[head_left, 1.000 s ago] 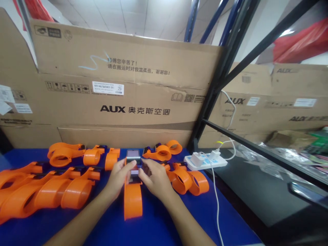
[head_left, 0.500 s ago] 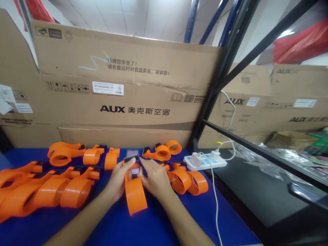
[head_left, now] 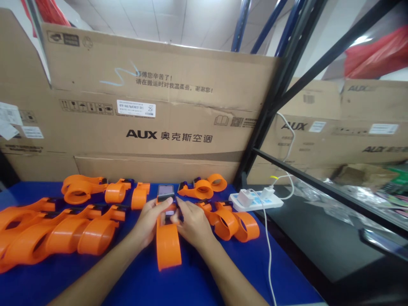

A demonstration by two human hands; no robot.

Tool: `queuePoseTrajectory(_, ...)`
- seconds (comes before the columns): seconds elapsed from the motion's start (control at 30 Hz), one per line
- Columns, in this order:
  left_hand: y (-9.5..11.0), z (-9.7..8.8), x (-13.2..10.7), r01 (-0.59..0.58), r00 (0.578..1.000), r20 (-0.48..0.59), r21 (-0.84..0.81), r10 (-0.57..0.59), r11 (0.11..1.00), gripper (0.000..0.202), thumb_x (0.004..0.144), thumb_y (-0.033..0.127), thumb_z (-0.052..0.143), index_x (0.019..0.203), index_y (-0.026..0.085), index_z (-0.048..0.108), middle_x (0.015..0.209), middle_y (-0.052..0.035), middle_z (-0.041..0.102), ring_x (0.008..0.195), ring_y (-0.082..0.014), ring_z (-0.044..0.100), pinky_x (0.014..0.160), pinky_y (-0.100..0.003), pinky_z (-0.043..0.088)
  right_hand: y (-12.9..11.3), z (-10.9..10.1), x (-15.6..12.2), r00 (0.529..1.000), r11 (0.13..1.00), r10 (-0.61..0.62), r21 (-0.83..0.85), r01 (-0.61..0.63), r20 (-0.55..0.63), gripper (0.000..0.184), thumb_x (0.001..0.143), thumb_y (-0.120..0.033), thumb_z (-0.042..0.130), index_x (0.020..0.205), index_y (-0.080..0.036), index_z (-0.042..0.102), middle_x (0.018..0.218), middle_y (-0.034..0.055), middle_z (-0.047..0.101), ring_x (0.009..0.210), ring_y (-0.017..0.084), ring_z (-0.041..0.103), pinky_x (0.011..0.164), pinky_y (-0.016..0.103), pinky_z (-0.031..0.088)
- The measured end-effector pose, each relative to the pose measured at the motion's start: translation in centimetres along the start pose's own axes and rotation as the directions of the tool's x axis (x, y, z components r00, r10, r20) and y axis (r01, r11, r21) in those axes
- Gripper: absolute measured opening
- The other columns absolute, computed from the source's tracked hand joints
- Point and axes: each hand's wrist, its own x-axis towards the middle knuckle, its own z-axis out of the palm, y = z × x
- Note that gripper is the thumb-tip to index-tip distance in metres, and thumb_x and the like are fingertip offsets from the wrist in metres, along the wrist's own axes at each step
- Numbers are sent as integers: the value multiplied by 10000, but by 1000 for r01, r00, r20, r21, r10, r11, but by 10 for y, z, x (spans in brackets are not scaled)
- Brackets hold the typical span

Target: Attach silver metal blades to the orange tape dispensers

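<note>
An orange tape dispenser (head_left: 168, 248) is between my hands at the front middle, its ring towards me and its dark head away from me. My left hand (head_left: 149, 219) is closed on the left side of the head, thumb laid across the top. At the right side of the head, my right hand (head_left: 194, 219) has its fingers bent and pressed against it; part of the fingers is hidden. Directly behind the hands lies a phone (head_left: 166, 190) with its screen lit, partly covered by the dispenser.
Several orange tape dispensers (head_left: 97, 236) lie in rows on the left, and more dispensers (head_left: 225, 223) on the right. A white power strip (head_left: 256, 200) with plugs and a cable sits at the blue table's (head_left: 137, 280) right edge. Behind stands a cardboard sheet (head_left: 159, 114); a black rack post (head_left: 264, 119) rises beside it.
The dispenser's ring has turned slightly and swung a little to the left. Both hands stay on its head, the right fingers shifting slightly. The view has moved a little.
</note>
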Motion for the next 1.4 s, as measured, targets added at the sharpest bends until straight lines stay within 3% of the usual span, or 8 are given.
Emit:
queuePoseTrajectory(0.1,5,2,-2,-44,999,-4,-2,44,999,299,724,307,907,886,139,719,577,38,625,446,-79,515,492,-205,453,-1,-6,5,1000,999,23,22,-23,-3,411,923,-128,545,1326,-94,617,1004,152,762,891,267,732,812,387,616)
queuePoseTrajectory(0.23,6,-3,1,-109,994,-2,57,109,992,309,799,420,842,800,152,688,434,68,498,360,-75,408,419,-211,338,3,-22,13,998,993,11,119,-19,62,354,985,-226,573,1332,-191,636,1182,115,757,1017,265,725,913,418,598)
queuePoseTrajectory(0.43,-10,-17,9,-137,987,-34,308,155,942,425,838,572,757,769,165,656,405,61,467,345,-74,362,404,-209,263,14,-29,14,996,977,58,203,-70,67,357,939,-358,692,1265,-212,694,1041,103,771,872,243,728,788,385,610)
queuePoseTrajectory(0.67,-13,-19,10,-126,991,2,322,132,938,395,807,510,794,919,134,746,500,27,566,376,-97,435,401,-220,327,12,-21,10,997,976,74,202,-79,32,314,915,-272,639,1209,-191,716,755,47,706,645,189,650,633,314,553)
queuePoseTrajectory(0.93,-5,-22,12,-106,994,37,357,100,928,360,830,499,772,899,147,741,453,44,516,381,-97,431,420,-217,315,3,-28,16,987,957,110,258,-136,114,252,923,-281,631,1140,-195,725,722,27,677,585,167,610,558,274,502)
queuePoseTrajectory(1.13,13,-22,13,-43,995,104,283,14,958,384,835,518,740,745,145,723,360,15,490,305,-108,377,386,-242,280,7,-38,20,962,885,272,384,-262,28,226,980,-233,507,991,-213,732,885,46,779,750,196,725,667,278,562)
queuePoseTrajectory(1.27,20,-19,10,-40,999,-12,158,42,987,456,843,525,723,562,199,575,349,11,466,336,-127,433,424,-254,390,19,-34,19,942,914,336,239,-328,7,206,950,-207,531,992,-219,733,893,47,772,790,214,722,686,295,554)
queuePoseTrajectory(1.4,18,-20,11,-11,995,-95,123,23,992,465,834,498,737,535,206,534,363,17,467,340,-118,421,408,-247,379,27,-18,11,941,941,329,53,-333,73,150,911,-190,584,976,-215,717,837,42,744,752,222,687,682,318,526)
